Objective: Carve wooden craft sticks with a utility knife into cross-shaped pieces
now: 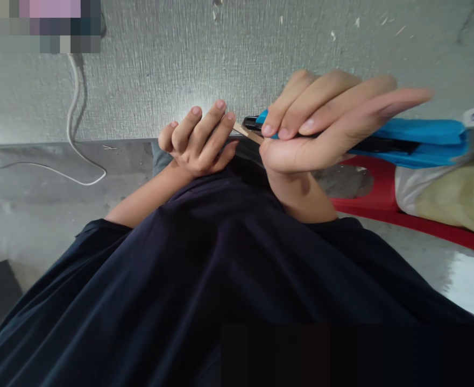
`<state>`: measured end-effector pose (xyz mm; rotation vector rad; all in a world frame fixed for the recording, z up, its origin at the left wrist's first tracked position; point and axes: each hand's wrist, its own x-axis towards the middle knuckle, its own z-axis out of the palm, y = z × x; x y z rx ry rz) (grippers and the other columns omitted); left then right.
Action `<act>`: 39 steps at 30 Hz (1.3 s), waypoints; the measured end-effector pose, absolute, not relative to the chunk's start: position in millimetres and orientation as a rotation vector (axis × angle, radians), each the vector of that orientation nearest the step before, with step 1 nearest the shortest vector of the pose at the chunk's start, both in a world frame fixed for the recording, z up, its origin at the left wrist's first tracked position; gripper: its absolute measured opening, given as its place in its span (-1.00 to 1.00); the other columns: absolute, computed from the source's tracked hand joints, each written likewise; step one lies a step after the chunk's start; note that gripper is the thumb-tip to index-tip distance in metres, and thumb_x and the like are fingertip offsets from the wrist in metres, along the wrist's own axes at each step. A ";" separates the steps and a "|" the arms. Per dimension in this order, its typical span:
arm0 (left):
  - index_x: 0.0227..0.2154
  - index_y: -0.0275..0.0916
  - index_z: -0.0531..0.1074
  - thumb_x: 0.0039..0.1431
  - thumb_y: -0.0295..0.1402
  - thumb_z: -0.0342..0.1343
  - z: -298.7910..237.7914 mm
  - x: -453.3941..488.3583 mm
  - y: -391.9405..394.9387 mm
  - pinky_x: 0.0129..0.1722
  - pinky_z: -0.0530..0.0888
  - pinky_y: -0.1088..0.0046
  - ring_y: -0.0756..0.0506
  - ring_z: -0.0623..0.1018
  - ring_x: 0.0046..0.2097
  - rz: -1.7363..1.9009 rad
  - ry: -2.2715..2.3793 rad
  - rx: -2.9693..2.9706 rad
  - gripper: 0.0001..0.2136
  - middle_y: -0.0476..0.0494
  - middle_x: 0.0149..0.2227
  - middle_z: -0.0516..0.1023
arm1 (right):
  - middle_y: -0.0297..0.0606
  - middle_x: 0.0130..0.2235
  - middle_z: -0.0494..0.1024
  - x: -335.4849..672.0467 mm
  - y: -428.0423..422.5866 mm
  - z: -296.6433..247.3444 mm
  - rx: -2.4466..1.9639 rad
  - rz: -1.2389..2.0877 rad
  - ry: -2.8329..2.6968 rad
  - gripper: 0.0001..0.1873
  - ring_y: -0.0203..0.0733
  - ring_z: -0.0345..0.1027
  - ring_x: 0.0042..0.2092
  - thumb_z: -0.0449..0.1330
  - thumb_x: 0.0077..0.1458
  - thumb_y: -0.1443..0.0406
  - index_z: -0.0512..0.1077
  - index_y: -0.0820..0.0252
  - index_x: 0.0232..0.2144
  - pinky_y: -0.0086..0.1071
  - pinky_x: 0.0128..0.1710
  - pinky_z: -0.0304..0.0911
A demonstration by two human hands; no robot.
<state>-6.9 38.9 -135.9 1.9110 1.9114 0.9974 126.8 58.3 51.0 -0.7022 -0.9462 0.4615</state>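
Note:
My right hand [321,118] is wrapped round a blue and black utility knife [426,141], its black nose pointing left. The knife's blade cannot be made out. A thin, pale wooden stick [248,133] runs between my two hands just below the knife's nose. Its right end meets my right thumb. Bent fingers of my left hand [200,137] are at the stick's other end, by the index fingertip, and partly hide it. Both hands are close to my dark shirt [220,258], at the table edge.
A grey textured table [160,64] lies beyond my hands, with small shavings [400,30] scattered on it. A white cable [74,102] hangs over its edge at left. To the right are a red plastic chair [376,185] and a pale bag [454,193].

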 end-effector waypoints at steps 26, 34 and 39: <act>0.12 0.13 0.60 0.01 0.51 0.21 -139.7 -8.7 42.6 0.50 0.37 -0.24 -0.45 0.60 0.41 1.087 1.878 1.956 -0.24 -0.04 0.21 0.76 | -0.40 -0.59 -0.19 127.0 58.4 51.3 -0.631 0.495 -0.938 -0.28 -0.47 0.03 -0.67 -0.64 0.62 0.10 -0.07 0.18 -0.54 -0.45 -0.54 0.09; 0.14 0.13 0.62 -0.10 0.63 0.19 -131.0 -9.0 39.0 0.53 0.28 -0.40 -0.54 0.54 0.46 0.982 1.982 1.907 -0.11 -0.08 0.33 0.71 | -0.40 -0.61 -0.19 122.1 68.4 59.5 -0.430 0.471 -0.792 -0.21 -0.63 0.13 -0.67 -0.68 0.60 -0.03 -0.18 0.24 -0.58 -0.68 -0.57 0.11; 0.21 0.10 0.61 -0.10 0.64 0.21 -133.2 -7.3 35.9 0.53 0.20 -0.51 -0.64 0.49 0.48 0.895 1.973 1.856 -0.04 -0.19 0.36 0.68 | -0.51 -0.58 0.06 132.3 65.5 70.9 -0.658 0.372 -0.771 -0.30 -0.58 0.20 -0.61 -0.54 0.60 0.27 0.09 0.16 -0.55 -0.49 -0.51 0.23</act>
